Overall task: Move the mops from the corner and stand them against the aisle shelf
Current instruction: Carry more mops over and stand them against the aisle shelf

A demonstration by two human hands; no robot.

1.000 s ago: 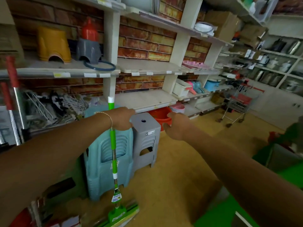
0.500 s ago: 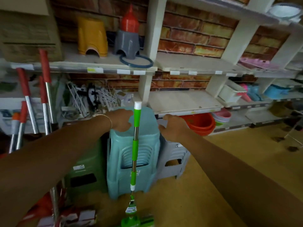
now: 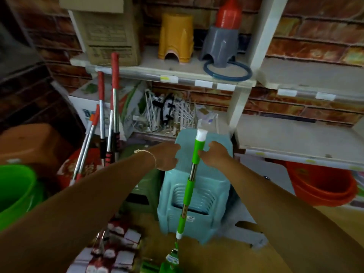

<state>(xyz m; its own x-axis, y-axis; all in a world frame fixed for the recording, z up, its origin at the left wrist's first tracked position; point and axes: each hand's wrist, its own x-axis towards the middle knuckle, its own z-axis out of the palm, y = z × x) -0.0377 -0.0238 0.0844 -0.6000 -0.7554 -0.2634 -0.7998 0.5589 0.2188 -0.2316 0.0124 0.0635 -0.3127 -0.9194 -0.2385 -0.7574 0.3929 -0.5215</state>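
A green mop stands almost upright in front of a stack of teal stools; its white-capped top reaches the lower shelf, and its head is cut off at the bottom edge. My right hand holds the upper green grip, fingers curled onto it from the right. My left hand hangs just left of the pole, loosely curled, with a gap between them and nothing in it. Several red-handled mops lean in the left corner against boxes.
The white aisle shelf carries a cardboard box, a yellow stool and a grey-and-red stool. A green bucket stands at far left and orange basins under the right shelf. Packaged goods lie on the floor at lower left.
My left hand has let go of the green mop and drawn back to the left. My right hand has come onto the handle. The view has swung left toward the corner.
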